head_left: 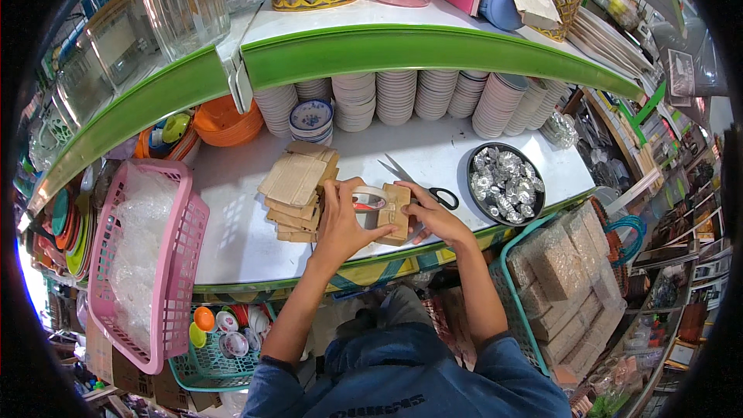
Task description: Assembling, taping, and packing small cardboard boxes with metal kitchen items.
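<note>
A small brown cardboard box (394, 215) sits on the white shelf in front of me. My right hand (435, 215) grips its right side, fingers at the top and edge. My left hand (344, 220) curls around a roll of clear tape (369, 200), while its thumb presses the box's lower left side. Left of that hand rises a stack of flat cardboard pieces (290, 186). Open scissors with black handles (443, 198) lie just beyond my right hand. A round black tray (471, 173) full of small silver-wrapped pieces stands to the right.
Stacked white bowls (395, 97) line the back beneath a green-edged upper shelf (433, 48). A pink basket (147, 263) of clear plastic stands left, above a teal basket (203, 368). Another teal crate (507, 279) with wrapped brown boxes (569, 271) is at my right.
</note>
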The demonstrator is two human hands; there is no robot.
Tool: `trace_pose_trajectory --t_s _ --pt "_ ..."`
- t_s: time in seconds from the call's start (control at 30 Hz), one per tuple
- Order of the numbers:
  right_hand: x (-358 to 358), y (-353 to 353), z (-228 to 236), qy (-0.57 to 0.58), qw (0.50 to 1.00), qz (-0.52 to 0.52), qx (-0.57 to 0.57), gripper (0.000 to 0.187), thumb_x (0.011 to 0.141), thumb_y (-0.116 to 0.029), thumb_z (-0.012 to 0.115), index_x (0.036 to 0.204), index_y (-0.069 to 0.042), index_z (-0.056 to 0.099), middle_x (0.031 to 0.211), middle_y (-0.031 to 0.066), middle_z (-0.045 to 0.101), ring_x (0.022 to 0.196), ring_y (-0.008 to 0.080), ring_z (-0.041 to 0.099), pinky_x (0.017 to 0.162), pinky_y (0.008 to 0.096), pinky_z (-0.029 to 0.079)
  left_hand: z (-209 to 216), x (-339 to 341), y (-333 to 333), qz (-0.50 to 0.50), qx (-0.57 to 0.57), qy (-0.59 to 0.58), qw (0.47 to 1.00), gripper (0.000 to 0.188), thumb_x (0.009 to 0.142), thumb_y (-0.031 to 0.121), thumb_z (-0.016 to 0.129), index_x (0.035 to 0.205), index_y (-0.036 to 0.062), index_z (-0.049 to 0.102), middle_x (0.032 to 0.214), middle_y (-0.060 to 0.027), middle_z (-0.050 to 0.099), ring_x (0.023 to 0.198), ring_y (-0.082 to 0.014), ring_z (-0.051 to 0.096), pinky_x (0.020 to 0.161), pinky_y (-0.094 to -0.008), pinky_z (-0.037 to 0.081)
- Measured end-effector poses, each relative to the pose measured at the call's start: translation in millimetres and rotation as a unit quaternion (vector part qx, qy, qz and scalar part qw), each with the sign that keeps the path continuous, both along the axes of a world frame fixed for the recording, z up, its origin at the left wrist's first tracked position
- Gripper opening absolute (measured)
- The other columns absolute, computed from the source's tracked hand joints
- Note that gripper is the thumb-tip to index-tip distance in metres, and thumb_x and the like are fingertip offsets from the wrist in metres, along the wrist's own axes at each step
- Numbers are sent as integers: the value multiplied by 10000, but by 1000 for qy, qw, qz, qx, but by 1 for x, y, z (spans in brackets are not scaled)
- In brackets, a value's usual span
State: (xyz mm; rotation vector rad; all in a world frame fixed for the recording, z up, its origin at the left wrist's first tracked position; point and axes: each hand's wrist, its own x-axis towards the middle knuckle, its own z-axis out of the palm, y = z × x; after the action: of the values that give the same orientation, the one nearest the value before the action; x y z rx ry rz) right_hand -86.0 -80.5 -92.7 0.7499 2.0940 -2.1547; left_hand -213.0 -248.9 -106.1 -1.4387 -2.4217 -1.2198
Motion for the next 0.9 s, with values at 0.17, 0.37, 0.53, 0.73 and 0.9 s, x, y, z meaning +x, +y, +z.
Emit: trace_pose_trajectory --t_s 0.17,0.37,0.53,0.73,0.9 --pt "-6 15 -4 22 998 54 -2 634 916 -113 507 1502 -172 273 1077 93 522 730 121 563 581 275 535 -3 3 1 16 25 -16 999 977 544 379 937 1242 -2 369 1142 -184 347 1056 -366 487 894 -445 470" --pt "-17 22 4 86 982 141 87 770 894 -35 467 1555 -216 117 1411 142 391 748 117 556 638 262 511 5 6 3 48 14 -20 999 955 566 364 930 1250 8 366 1145 -183 354 1042 -378 504 881 -439 483" --pt "-18 23 8 83 974 181 110 835 886 -14 439 1564 -263 22 1543 139 284 846 144 583 664 266 512 5 4 6 38 33 -38 998 924 595 344 919 1247 -1 363 1143 -183 358 1018 -371 525 863 -426 500" --pt "-13 19 9 87 979 163 80 833 884 -14 434 1568 -262 29 1559 133 243 786 130 551 655 260 504 5 -4 7 14 17 -41 999 888 621 308 909 1247 -4 362 1142 -184 353 1033 -368 525 865 -425 505" --pt "-12 18 10 111 975 156 114 817 882 36 419 1568 -210 50 1568 159 224 803 146 574 688 285 519 7 -4 7 17 9 -37 999 878 621 296 907 1242 -4 363 1141 -184 353 1034 -369 523 871 -430 495"
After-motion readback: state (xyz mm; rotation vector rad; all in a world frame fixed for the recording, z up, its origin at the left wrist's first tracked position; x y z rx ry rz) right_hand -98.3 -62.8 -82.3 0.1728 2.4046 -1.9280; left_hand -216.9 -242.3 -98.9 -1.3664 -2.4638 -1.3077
